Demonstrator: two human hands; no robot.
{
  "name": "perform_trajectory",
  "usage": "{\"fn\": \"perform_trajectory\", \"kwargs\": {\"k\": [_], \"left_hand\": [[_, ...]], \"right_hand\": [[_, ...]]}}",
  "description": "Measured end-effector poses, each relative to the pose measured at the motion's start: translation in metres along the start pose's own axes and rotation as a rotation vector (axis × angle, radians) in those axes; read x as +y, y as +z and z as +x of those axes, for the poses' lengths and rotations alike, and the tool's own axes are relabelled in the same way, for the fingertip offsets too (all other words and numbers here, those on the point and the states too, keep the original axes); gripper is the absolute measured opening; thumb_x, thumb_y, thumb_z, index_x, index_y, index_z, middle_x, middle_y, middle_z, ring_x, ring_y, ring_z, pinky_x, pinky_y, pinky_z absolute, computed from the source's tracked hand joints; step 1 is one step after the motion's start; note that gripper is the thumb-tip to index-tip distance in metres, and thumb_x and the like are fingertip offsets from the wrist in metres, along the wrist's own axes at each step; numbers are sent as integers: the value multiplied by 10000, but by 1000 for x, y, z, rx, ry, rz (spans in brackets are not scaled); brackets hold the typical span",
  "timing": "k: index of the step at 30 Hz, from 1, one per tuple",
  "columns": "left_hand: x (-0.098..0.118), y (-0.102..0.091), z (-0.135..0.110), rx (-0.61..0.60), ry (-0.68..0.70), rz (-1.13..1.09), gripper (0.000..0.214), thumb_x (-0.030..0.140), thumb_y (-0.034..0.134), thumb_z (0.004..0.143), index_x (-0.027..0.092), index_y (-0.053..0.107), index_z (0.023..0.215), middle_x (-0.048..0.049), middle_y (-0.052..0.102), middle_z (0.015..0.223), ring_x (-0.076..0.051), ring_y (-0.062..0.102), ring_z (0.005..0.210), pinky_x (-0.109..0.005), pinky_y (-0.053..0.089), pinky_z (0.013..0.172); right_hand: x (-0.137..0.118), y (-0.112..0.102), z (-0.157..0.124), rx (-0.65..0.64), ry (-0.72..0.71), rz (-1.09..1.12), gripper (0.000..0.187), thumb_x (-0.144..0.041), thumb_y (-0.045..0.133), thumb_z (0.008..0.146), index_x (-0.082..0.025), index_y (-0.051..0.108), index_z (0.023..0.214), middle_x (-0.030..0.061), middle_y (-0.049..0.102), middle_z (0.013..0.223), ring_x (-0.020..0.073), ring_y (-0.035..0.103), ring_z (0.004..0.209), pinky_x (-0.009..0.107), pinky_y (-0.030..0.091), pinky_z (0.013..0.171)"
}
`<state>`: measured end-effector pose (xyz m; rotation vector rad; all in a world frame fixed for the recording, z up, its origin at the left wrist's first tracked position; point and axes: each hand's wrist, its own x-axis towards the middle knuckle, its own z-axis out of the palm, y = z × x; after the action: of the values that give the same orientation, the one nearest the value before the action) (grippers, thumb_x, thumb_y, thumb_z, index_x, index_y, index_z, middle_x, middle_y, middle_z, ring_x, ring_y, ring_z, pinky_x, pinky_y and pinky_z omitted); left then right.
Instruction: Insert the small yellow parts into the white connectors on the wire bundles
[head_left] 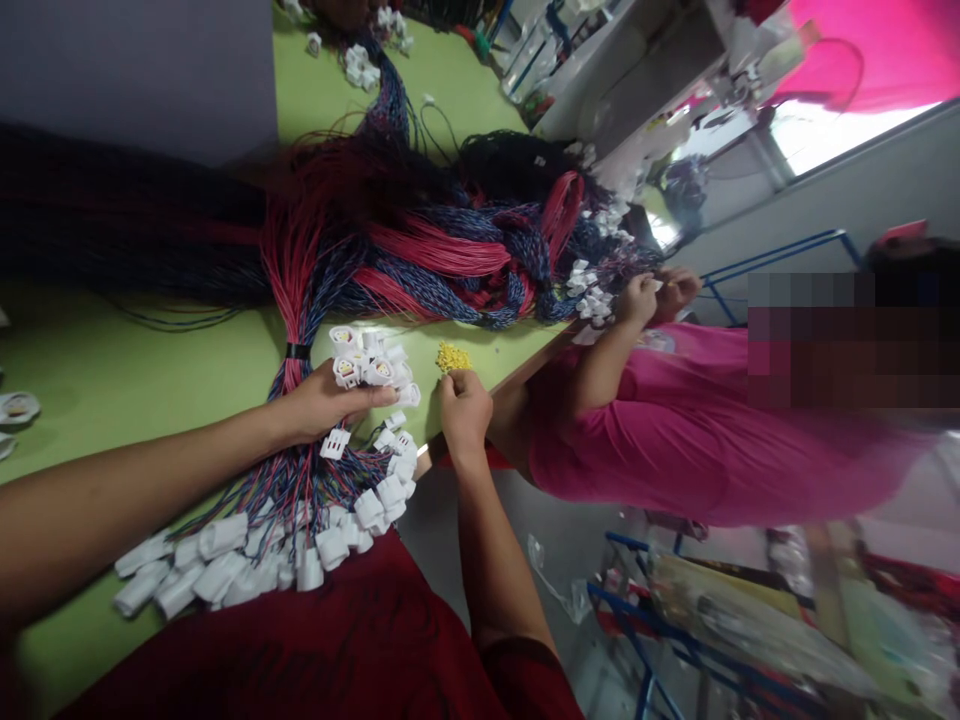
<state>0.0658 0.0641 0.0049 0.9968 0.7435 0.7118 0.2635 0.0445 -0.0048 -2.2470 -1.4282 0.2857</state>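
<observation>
My left hand (pixel 322 400) is closed around a few white plastic connectors (pixel 367 365) on the ends of red and blue wires. My right hand (pixel 463 405) is pinched shut at the edge of a small heap of yellow seals (pixel 452 357) on the green table (pixel 105 370); what its fingertips hold is too small to see. A bundle of red and blue wires (pixel 296 300), tied with a black band, runs under my left hand. Many more white connectors (pixel 225 565) hang off the table edge over my red shirt.
Large piles of red, blue and black wire harnesses (pixel 465 240) cover the table's middle. A person in pink (pixel 675 420) stands at the right edge, both hands on connectors (pixel 592 295). More connectors (pixel 360 60) lie far off. Blue racks (pixel 675 640) stand below right.
</observation>
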Motion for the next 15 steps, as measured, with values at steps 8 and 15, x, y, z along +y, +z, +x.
{"fn": "perform_trajectory", "kwargs": {"k": [8, 15], "left_hand": [[0, 0, 0, 3, 2, 5, 306, 289, 649, 718, 178, 407, 567, 79, 342, 424, -50, 293, 381, -216, 192, 392], [-1, 0, 0, 4, 11, -2, 313, 295, 655, 705, 181, 400, 566, 79, 338, 416, -50, 289, 373, -219, 187, 387]], "right_hand": [[-4, 5, 7, 12, 15, -81, 227, -347, 462, 793, -208, 637, 752, 12, 643, 692, 158, 521, 623, 253, 318, 575], [-4, 7, 9, 29, 51, -58, 256, -420, 507, 774, -212, 651, 812, 19, 651, 708, 158, 521, 622, 254, 329, 580]]}}
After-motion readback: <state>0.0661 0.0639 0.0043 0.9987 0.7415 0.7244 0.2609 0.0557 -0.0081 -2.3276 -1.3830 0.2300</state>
